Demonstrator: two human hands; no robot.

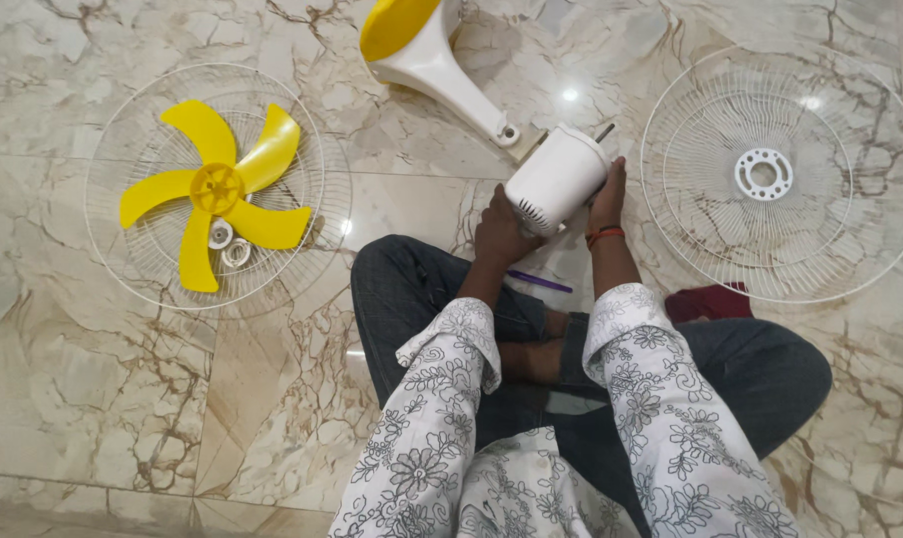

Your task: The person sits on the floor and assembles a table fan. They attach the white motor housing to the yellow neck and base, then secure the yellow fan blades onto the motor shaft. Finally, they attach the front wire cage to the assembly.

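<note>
From where I sit, the white motor housing (556, 179) looks like smooth moulded plastic with a soft sheen. The yellow fan blade (215, 189) is glossy plastic, and it lies on a front guard (123, 120) of thin white-coated wire. The rear guard (850, 90) is the same fine wire, with a white plastic ring at its hub. The fan stand (441, 70) is shiny white and yellow plastic. The marble floor (93, 399) is polished and reflects lamps. My sleeves (660, 399) are matt printed cloth; the trousers (770, 369) look like dull woven fabric.
</note>
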